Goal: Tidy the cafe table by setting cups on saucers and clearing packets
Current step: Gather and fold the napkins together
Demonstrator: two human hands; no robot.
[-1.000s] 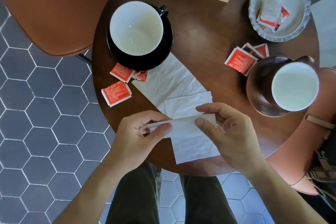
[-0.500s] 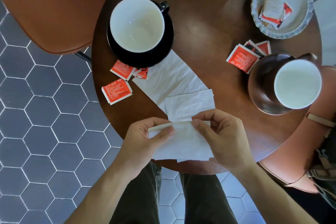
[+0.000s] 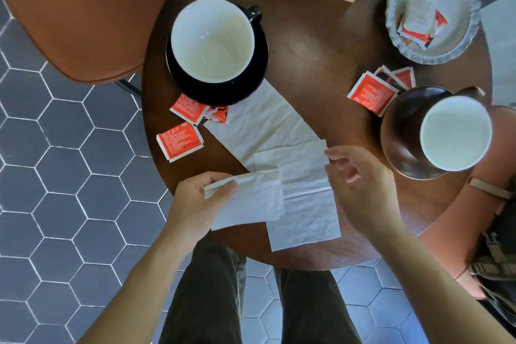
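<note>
The left hand (image 3: 195, 201) pinches a folded white napkin (image 3: 251, 198) at its left corner, thumb on top and fingers beneath. The right hand (image 3: 360, 187) holds nothing; its fingers are loosely curled, the fingertips (image 3: 331, 152) just touching the far right corner of a second napkin (image 3: 304, 195) that lies flat at the near edge of the table (image 3: 321, 58).

Head view: a third napkin (image 3: 259, 123) runs diagonally from under the black saucer (image 3: 217, 92) toward the second one. A white-lined cup (image 3: 212, 39) sits on that saucer. At the right a brown cup (image 3: 455, 131) stands on its brown saucer (image 3: 399, 131), near the table's rim. Red packets (image 3: 178, 141) lie beside the black saucer, with 2 more tucked against it; another cluster (image 3: 374, 93) touches the brown saucer. A scalloped dish (image 3: 396, 8) at the far right already holds several packets.

The napkins look thin, limp and very light, so they will fold and drag rather than lift flat; a corner or edge pinch should serve best. The packets seem light, flat and slick, probably easiest slid to the table edge or nipped by a corner. The cups are likely ceramic, heavier and breakable.
</note>
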